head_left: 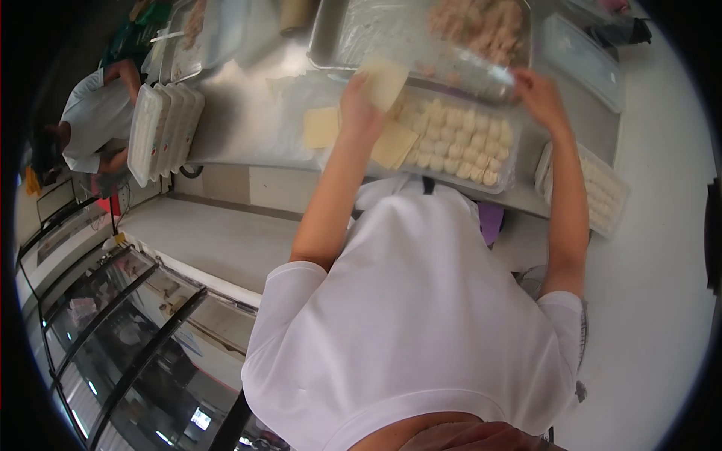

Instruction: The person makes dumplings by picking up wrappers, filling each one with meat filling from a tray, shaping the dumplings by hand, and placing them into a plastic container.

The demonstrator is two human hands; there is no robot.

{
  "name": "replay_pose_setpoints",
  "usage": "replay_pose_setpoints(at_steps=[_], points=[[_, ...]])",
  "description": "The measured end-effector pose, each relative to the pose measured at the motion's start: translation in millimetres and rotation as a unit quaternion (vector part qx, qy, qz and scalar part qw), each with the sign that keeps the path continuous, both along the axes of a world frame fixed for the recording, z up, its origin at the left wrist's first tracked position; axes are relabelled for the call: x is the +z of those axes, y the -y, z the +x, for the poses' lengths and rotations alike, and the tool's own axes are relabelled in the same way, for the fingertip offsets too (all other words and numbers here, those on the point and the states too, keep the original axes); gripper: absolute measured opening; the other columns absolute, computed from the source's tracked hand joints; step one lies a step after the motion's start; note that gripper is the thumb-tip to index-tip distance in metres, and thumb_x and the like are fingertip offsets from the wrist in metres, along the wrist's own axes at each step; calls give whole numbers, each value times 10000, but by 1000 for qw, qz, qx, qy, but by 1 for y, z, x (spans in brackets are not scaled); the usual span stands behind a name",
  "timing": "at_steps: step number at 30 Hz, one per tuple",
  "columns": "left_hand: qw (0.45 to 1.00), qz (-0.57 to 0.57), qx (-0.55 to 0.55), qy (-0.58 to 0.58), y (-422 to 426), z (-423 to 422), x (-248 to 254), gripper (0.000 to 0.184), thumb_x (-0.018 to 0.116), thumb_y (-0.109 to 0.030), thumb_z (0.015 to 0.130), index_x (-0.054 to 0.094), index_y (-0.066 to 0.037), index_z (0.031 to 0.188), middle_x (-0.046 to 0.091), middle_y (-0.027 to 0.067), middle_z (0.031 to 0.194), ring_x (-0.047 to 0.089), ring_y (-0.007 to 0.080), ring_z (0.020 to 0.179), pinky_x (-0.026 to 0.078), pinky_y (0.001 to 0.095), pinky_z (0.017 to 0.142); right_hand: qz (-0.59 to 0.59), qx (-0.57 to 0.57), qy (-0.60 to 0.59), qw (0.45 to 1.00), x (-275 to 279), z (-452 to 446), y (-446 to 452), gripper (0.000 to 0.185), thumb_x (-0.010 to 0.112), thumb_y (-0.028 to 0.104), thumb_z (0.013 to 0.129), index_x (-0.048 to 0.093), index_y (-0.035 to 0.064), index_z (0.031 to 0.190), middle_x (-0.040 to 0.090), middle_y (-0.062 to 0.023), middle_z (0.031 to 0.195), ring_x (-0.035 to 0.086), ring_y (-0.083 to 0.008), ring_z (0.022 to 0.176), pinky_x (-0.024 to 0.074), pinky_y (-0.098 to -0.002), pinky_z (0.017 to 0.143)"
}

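Note:
My left hand holds up a thin, pale dough wrapper between thumb and fingers. My right hand is closed on a shiny, slim tool, smeared by motion, whose kind I cannot make out. The tool is over the near edge of a metal tray with minced meat filling heaped at its right. Below my hands, rows of small folded dumplings fill much of a clear plastic tray. Loose square wrappers lie left of the dumplings, and more wrappers lie farther left.
A second container of dumplings stands at the table's right end, near a clear lid. Stacked white plastic trays stand on edge at left. Beyond them is a co-worker near another metal tray. The steel table's front edge meets my body.

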State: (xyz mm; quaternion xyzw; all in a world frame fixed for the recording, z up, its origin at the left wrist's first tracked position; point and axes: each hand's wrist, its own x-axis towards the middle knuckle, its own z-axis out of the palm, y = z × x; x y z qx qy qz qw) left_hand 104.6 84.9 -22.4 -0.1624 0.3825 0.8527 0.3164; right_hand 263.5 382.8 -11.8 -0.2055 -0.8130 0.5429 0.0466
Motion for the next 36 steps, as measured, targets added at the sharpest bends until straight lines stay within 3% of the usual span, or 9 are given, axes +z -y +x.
replay_pose_setpoints(at_steps=[2, 8, 15, 17, 20, 24, 27, 33, 36], points=[[1000, 4, -4, 0, -2, 0, 0, 389, 410, -167, 973, 476, 41, 1295, 584, 148, 1258, 569, 270, 1173, 436, 401, 1056, 428, -6, 85, 900, 10, 0, -2, 244, 530, 100, 907, 692, 116, 1089, 701, -119, 902, 681, -285, 839, 531, -405, 672], [999, -35, 12, -24, 15, 7, -2, 388, 361, -172, 984, 486, 34, 1288, 578, 152, 1274, 564, 287, 1186, 435, 422, 1051, 484, 123, 117, 858, -3, -24, 11, 247, 520, 67, 822, 701, 112, 984, 695, -170, 938, 666, -366, 892, 542, -484, 749], [999, -24, 48, 3, 55, 3, 0, 403, 374, -197, 972, 507, 29, 1278, 595, 149, 1267, 570, 286, 1188, 435, 418, 1044, 366, 219, 81, 901, -15, -49, 17, 186, 544, 40, 812, 678, 24, 940, 685, -194, 917, 659, -371, 875, 525, -469, 739], [998, -17, 55, 17, 60, 0, -2, 404, 389, -201, 964, 512, 30, 1273, 602, 146, 1260, 574, 282, 1183, 434, 417, 1044, 232, 188, 75, 951, -2, -49, 18, 172, 564, 48, 814, 660, -4, 945, 678, -198, 898, 653, -372, 869, 513, -472, 748], [998, -37, 51, 19, 61, 3, 0, 417, 435, -216, 941, 523, 31, 1265, 612, 139, 1251, 580, 276, 1176, 430, 413, 1048, 243, 128, -43, 961, -21, -55, 12, 169, 562, 76, 831, 667, 12, 946, 676, -191, 879, 653, -371, 858, 515, -472, 755], [999, -7, 31, 14, 62, 4, -6, 444, 472, -230, 924, 524, 32, 1279, 613, 134, 1253, 580, 276, 1172, 425, 409, 1051, 371, 93, -13, 924, -25, -62, 22, 175, 545, 89, 842, 675, 32, 944, 675, -184, 881, 653, -366, 870, 519, -466, 751], [1000, 5, 21, 5, 61, 5, -5, 461, 480, -234, 919, 519, 34, 1291, 609, 137, 1257, 576, 278, 1176, 424, 408, 1051, 457, 191, 65, 866, -18, -63, 30, 184, 527, 101, 851, 682, 48, 936, 681, -172, 904, 650, -361, 897, 523, -460, 757], [1000, -1, 29, 1, 58, 7, -3, 459, 473, -222, 922, 515, 43, 1294, 601, 143, 1263, 570, 278, 1181, 423, 405, 1050, 317, 202, -30, 926, -43, -57, 3, 134, 610, 96, 823, 675, 30, 919, 686, -145, 867, 654, -336, 777, 517, -432, 694], [999, -2, 39, 11, 51, 6, 2, 447, 460, -206, 930, 508, 45, 1297, 599, 142, 1264, 570, 277, 1181, 422, 404, 1053, 169, 216, -97, 957, -37, -56, 4, 146, 633, 97, 862, 672, 16, 977, 661, -86, 792, 596, -207, 637, 480, -339, 599]])
